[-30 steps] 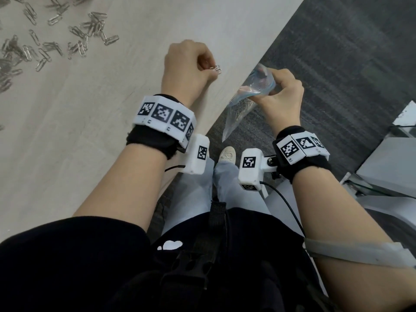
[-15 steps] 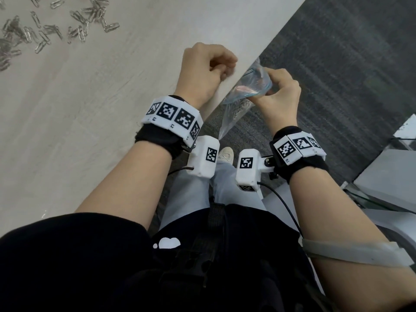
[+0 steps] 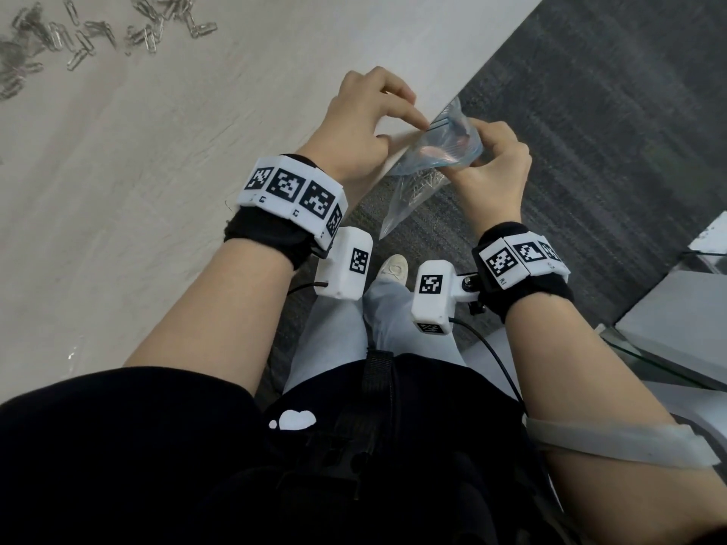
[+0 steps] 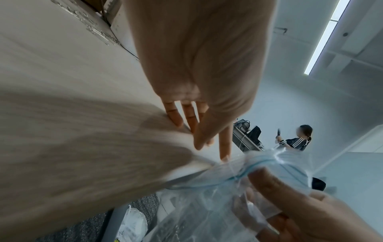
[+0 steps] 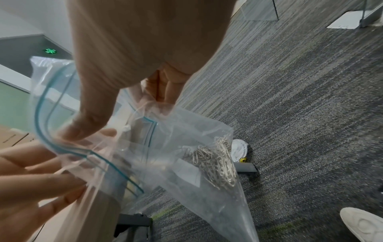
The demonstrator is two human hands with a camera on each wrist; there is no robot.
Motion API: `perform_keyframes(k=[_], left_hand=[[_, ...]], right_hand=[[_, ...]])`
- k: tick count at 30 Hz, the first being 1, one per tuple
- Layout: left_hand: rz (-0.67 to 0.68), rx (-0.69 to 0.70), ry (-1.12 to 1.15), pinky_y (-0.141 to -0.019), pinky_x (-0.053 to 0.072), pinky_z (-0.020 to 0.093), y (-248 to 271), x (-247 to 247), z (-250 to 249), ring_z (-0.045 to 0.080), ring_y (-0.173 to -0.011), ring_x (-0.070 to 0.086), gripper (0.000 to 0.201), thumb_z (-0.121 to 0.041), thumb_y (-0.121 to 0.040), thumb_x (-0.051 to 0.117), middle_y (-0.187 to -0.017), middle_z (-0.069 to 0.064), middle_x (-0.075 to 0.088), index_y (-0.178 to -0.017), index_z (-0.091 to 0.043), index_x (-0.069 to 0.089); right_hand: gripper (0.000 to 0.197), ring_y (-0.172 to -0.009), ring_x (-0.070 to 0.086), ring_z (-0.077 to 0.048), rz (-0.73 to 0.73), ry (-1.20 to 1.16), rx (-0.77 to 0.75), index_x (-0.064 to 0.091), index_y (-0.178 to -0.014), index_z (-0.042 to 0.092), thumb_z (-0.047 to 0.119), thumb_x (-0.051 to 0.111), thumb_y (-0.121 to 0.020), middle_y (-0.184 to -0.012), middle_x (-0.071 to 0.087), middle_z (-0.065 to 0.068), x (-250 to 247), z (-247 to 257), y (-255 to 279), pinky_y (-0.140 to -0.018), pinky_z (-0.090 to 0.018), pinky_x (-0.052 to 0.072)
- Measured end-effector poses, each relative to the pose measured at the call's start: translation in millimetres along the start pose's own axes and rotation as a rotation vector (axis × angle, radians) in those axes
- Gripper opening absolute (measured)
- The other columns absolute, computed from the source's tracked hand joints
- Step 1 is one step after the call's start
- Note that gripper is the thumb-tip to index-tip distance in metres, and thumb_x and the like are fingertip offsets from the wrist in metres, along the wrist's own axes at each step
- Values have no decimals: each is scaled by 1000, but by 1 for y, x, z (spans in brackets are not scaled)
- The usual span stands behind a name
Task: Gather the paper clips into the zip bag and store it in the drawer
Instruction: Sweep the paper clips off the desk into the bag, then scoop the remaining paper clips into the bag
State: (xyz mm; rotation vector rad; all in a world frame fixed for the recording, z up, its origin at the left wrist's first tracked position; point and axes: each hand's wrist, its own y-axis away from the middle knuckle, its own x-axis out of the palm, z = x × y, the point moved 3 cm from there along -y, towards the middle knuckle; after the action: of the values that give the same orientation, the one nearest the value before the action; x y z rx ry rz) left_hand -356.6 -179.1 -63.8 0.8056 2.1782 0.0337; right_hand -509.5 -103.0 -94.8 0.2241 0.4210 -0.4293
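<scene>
My right hand [image 3: 486,151] grips a clear zip bag [image 3: 432,159] with a blue seal, just off the table's edge. The bag's mouth is held open towards the table. A bunch of silver paper clips [image 5: 215,165] lies in the hanging bag [image 5: 186,144]. My left hand [image 3: 409,116] rests at the table's edge, its fingers [image 4: 225,147] straight and reaching the bag's mouth [image 4: 269,165], with no clip visible in them. Several loose paper clips [image 3: 90,33] are scattered at the far left of the table. No drawer is in view.
The pale wooden table [image 3: 177,190] fills the left, with its edge running diagonally. Dark grey carpet [image 3: 590,112] lies to the right below the bag. My shoe [image 3: 393,269] shows below it. Grey furniture [image 3: 668,320] stands at the right.
My left hand moved right from the table to the bag's mouth and its fingers straightened. The clips it pinched a second ago no longer show. The right hand stayed at the edge with the bag.
</scene>
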Motion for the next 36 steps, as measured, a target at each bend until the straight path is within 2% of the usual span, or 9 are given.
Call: perform_keyframes(k=[5, 8, 13, 18, 21, 23, 30, 34, 36], left_hand=[[172, 29, -62, -111, 26, 39, 9, -3, -9, 20, -125, 28, 47, -3, -73, 67, -132, -5, 41, -110, -32, 65], [244, 49, -174, -110, 24, 39, 16, -3, -19, 23, -130, 23, 53, -23, -65, 80, -139, -3, 37, -114, -32, 63], [203, 121, -102, -102, 33, 42, 30, 5, -25, 25, -118, 37, 34, -36, -77, 70, -120, 2, 57, -108, -20, 68], [173, 195, 69, -74, 42, 28, 43, 3, -42, 14, -81, 56, 18, -19, -86, 65, -92, 12, 68, -95, -4, 70], [159, 247, 210, -71, 43, 9, 53, -9, -59, -8, -69, 57, 10, -13, -86, 64, -80, 0, 67, -89, -4, 68], [152, 283, 294, -70, 43, 6, 59, -21, -72, -11, -65, 58, 6, -9, -87, 61, -74, -7, 63, -87, -6, 66], [36, 354, 366, -75, 46, 18, 75, -77, -102, -4, -64, 53, 10, -10, -86, 51, -60, -19, 58, -81, -11, 61], [-56, 298, 322, -100, 36, 54, 80, -106, -103, 1, -74, 52, 19, -27, -77, 46, -63, -23, 57, -64, -39, 54], [-121, 267, 303, -102, 32, 57, 80, -119, -100, 4, -87, 50, 22, -29, -76, 44, -70, -21, 56, -61, -43, 52]], right_hand=[[37, -80, 57, -2, -39, 11, 24, 71, -101, 11, 24, 81, -68, -92, 63, -1, -7, 3, 14, -69, -3, 39], [37, -77, 53, 3, -70, 20, 26, 71, -101, 10, 23, 81, -68, -90, 62, -1, -12, 8, 26, -70, -1, 38], [38, -81, 59, -10, -153, 13, 38, 71, -98, 8, 25, 82, -66, -92, 66, -7, -22, 17, 49, -67, -4, 40], [42, -72, 56, -11, -252, -41, 45, 69, -88, 14, 47, 77, -64, -86, 66, -11, -34, 33, 72, -61, -11, 40], [44, -67, 55, -18, -357, -77, 58, 62, -80, 19, 57, 72, -62, -82, 66, -15, -42, 45, 81, -60, -25, 44], [46, -67, 53, -16, -395, -106, 63, 58, -80, 18, 60, 70, -64, -83, 66, -16, -45, 55, 85, -60, -26, 44], [48, -70, 54, -11, -452, -239, -56, 60, -87, 11, 57, 54, -73, -82, 63, -15, -40, 109, 85, -65, -25, 46], [41, -64, 52, -14, -458, -242, -172, 57, -86, 13, 53, 56, -76, -78, 62, -14, -32, 141, 73, -61, -31, 44], [46, -66, 50, -9, -461, -227, -228, 60, -91, 6, 50, 57, -78, -81, 61, -7, -27, 153, 67, -63, -25, 43]])
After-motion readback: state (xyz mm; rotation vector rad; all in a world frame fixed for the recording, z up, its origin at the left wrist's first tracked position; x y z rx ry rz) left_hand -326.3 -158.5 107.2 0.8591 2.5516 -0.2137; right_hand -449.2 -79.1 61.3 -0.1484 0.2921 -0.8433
